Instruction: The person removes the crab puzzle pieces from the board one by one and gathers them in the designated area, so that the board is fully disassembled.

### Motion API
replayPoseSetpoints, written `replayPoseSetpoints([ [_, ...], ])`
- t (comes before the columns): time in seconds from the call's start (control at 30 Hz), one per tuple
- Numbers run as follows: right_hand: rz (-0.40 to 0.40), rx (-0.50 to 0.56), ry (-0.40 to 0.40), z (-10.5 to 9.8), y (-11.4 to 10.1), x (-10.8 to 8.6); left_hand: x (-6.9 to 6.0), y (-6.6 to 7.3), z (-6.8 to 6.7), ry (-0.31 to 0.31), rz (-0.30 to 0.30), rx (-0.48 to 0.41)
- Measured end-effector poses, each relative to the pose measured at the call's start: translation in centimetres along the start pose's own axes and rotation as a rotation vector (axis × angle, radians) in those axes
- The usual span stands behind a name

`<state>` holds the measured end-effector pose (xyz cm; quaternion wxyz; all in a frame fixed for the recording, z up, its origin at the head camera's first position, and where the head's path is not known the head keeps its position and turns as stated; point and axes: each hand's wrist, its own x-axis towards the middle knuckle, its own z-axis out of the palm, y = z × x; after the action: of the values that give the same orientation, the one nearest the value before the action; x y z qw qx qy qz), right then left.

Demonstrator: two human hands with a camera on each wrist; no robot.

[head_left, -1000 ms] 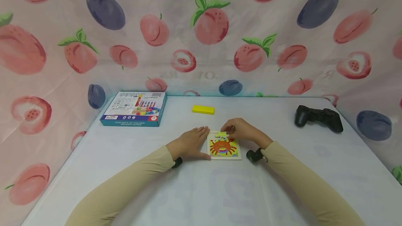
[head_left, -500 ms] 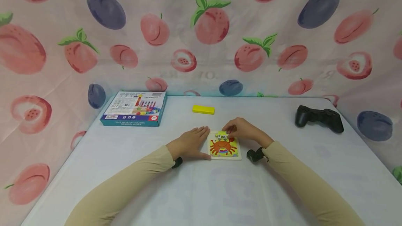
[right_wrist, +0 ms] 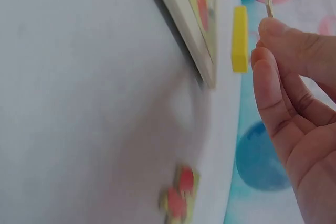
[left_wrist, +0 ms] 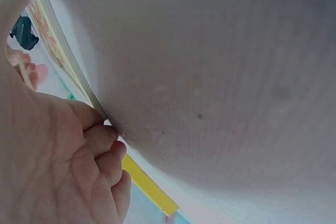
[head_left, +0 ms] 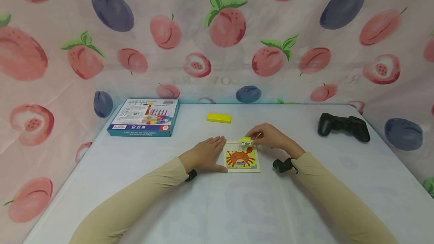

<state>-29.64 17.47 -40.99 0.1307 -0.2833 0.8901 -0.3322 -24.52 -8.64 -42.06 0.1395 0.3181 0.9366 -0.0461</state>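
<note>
A square puzzle board (head_left: 242, 169) with a pale rim and a red crab picture lies flat on the table. My right hand (head_left: 271, 136) pinches a yellow puzzle piece (head_left: 245, 141) with the crab's eyes, above the board's top right part. In the right wrist view that piece shows edge-on between thumb and fingertips, lifted off the board. My left hand (head_left: 204, 156) rests along the board's left side, fingers extended and thumb at the lower corner. The left wrist view shows its fingertips against the board's edge.
A loose puzzle piece (right_wrist: 181, 195) with red shapes lies right of the board, mostly hidden by my hand in the head view. A yellow block (head_left: 219, 118) lies behind the board. A boxed toy set (head_left: 143, 118) stands back left, a black game controller (head_left: 344, 127) back right.
My right hand has lifted the eye piece from the board's top and moved it up and to the right. The left hand has stayed in place.
</note>
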Motion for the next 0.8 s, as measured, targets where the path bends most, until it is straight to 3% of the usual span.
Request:
replayPoseSetpoints([
  [0.17, 0.003, 0.013, 0.034, -1.4, 0.9, -1.4, -0.1, 0.0, 0.0, 0.004, 0.007, 0.008],
  [0.53, 0.038, -0.073, 0.126, -4.3, 3.6, -5.2, 0.2, -0.2, 0.2, 0.006, 0.026, 0.016],
  [0.8, 0.054, -0.064, 0.163, -5.5, 6.1, -7.6, 0.0, -0.1, -0.1, 0.001, 0.021, 0.013],
])
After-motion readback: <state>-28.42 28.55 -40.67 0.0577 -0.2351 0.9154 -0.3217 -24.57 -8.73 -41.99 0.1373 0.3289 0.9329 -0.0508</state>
